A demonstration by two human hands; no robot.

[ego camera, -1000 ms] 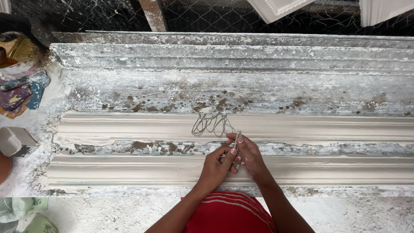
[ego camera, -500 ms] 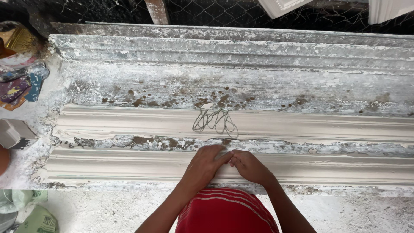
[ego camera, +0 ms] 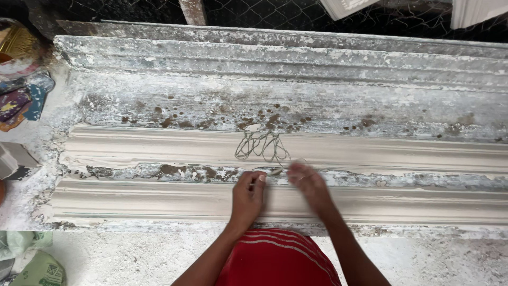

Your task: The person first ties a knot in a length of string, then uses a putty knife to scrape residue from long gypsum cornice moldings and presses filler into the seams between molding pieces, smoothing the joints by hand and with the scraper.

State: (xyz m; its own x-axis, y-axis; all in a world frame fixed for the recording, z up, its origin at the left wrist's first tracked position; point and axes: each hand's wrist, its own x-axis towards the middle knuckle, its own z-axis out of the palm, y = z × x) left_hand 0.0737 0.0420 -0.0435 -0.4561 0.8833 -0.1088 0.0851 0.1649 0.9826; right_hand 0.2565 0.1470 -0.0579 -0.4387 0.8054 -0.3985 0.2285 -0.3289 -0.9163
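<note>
**Hands at a wire tangle on a plaster-crusted bench**

Plaster-crusted and flaked with brown spots, the long bench (ego camera: 338,108) fills the head view from edge to edge, with dark wire mesh (ego camera: 264,13) behind its far rim. Two pale moulded plaster strips lie lengthwise on it: the far strip (ego camera: 397,151) and the near strip (ego camera: 132,198), parted by a rough chipped band.

A loose tangle of thin grey wire (ego camera: 262,145) rests on the far strip, its loops spread flat. Its trailing end runs down toward the person, to the gap between the two hands. The left hand (ego camera: 247,197) lies on the near strip, fingers curled, its fingertips just below the wire's end; whether its grip has closed on the strand cannot be told. The right hand (ego camera: 308,185) sits just beside it, fingers bent and pinched together at the wire's lower end; motion blur hides whether this grip has the strand.

At the left edge, beyond the bench end, lie flat crumpled wrappers (ego camera: 21,100) in blue, purple and yellow. Below them, at the lower left corner, sits a pale green bag (ego camera: 39,267).
</note>
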